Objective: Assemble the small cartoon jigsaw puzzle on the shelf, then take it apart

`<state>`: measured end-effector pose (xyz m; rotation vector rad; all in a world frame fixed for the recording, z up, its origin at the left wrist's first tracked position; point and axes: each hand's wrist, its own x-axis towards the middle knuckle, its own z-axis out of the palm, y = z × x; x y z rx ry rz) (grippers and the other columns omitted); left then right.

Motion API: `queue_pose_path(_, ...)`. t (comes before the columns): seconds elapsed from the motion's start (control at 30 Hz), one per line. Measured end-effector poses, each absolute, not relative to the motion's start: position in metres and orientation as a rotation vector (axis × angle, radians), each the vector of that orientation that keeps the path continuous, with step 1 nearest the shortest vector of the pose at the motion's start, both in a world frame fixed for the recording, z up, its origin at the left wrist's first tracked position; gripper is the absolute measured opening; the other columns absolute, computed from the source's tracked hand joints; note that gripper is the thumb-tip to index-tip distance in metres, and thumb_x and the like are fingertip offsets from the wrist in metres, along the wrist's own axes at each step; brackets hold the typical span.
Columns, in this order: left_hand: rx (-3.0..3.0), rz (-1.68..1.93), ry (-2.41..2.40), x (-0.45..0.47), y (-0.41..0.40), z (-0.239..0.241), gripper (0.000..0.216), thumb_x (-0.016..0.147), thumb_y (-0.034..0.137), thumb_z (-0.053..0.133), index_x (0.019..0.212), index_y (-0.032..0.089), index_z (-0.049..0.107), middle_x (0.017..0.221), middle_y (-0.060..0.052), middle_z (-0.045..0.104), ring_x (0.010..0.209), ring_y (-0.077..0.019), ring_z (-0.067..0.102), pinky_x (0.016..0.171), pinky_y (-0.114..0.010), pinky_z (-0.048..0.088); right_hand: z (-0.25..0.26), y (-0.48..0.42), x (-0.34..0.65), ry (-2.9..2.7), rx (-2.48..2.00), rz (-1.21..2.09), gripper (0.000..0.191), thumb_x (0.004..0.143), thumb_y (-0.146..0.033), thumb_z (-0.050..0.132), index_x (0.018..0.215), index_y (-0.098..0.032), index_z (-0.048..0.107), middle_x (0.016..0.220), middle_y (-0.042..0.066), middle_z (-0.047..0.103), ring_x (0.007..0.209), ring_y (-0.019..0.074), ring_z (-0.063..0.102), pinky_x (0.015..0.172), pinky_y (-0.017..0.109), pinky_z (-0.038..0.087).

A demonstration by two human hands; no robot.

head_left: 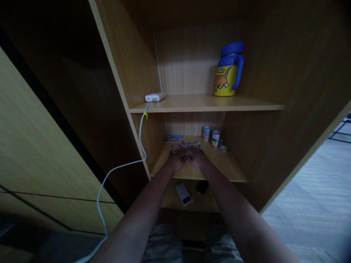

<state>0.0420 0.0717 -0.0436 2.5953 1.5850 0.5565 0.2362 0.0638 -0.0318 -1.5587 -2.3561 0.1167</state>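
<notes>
Both my hands rest side by side on the middle wooden shelf (225, 168) of a cabinet. My left hand (177, 157) lies flat with its fingers stretched toward a scatter of small blue pieces (186, 145). My right hand (196, 157) lies next to it, fingers also spread forward onto the pieces, the two hands touching at the thumbs. Neither hand visibly holds anything. A flat colourful card or box (174, 138) lies at the back left of the shelf, just beyond the pieces.
Two small cans (211, 136) and a round lid (223, 148) stand at the back right of the shelf. A yellow jug with a blue lid (229, 71) and a white charger (155, 97) with a cable sit on the upper shelf. A white power bank (183, 193) lies below.
</notes>
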Motion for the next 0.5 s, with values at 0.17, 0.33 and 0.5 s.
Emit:
queue_pose_path(0.17, 2.587, 0.622, 1.625, 0.042, 0.069, -0.042, 0.048, 0.110, 0.044, 0.060, 0.152, 0.022, 0.062, 0.158, -0.015, 0.062, 0.151, -0.0347, 0.052, 0.131, -0.067, 0.030, -0.029, 0.055, 0.238, -2.254, -1.594, -0.007, 0.048, 0.109, -0.034, 0.049, 0.151, -0.019, 0.065, 0.158, 0.013, 0.064, 0.147, 0.0278, 0.055, 0.126, 0.041, 0.035)
queue_pose_path(0.33, 2.598, 0.637, 1.626, 0.041, 0.068, -0.041, 0.047, 0.107, 0.046, 0.067, 0.147, 0.020, 0.066, 0.157, -0.014, 0.061, 0.149, -0.0343, 0.054, 0.129, -0.065, 0.036, -0.026, 0.051, 0.239, -2.250, -1.599, -0.045, 0.044, 0.109, -0.033, 0.047, 0.142, -0.016, 0.070, 0.148, 0.016, 0.069, 0.138, 0.0286, 0.058, 0.122, 0.040, 0.038)
queue_pose_path(0.5, 2.585, 0.637, 1.637, 0.040, 0.071, -0.042, 0.043, 0.107, 0.044, 0.067, 0.143, 0.021, 0.067, 0.153, -0.014, 0.063, 0.145, -0.0335, 0.057, 0.126, -0.064, 0.040, -0.024, 0.050, 0.239, -2.230, -1.610, -0.047, 0.038, 0.108, -0.033, 0.050, 0.134, -0.019, 0.073, 0.141, 0.014, 0.072, 0.133, 0.0278, 0.060, 0.119, 0.039, 0.040)
